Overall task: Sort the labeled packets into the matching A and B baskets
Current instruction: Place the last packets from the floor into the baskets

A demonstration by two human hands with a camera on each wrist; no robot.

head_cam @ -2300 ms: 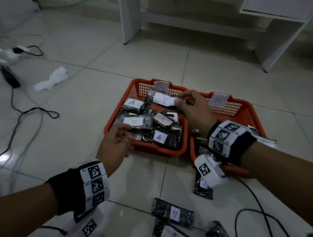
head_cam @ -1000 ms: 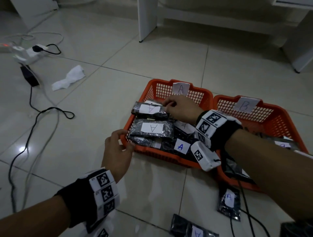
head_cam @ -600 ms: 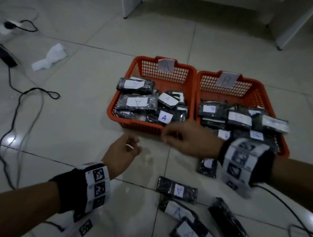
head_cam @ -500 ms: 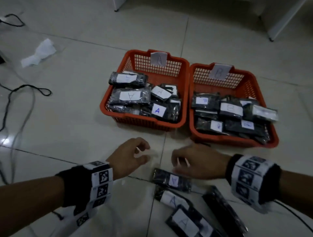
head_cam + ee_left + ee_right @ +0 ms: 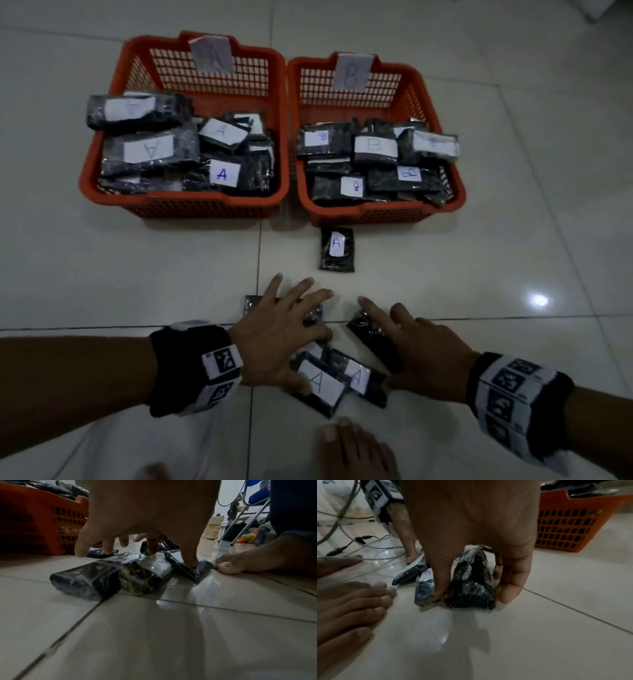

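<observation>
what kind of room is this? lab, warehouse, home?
Most likely a home or small office room, with the sorting done seated on the floor. Clues: glossy tiled floor, the person's bare foot beside the packets, and a folding chair among clutter in the background. No workbench is visible.

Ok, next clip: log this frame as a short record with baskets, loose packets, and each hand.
A basket: left one, holds A-labelled packets
B basket: right one, holds B-labelled packets
lone A packet: on the floor before the B basket, untouched
floor pile: packets between the hands, two show A labels
left hand: fingers spread, pressing on packets in the pile
right hand: thumb and fingers around a dark packet, label not visible
bare foot: beside the pile
</observation>
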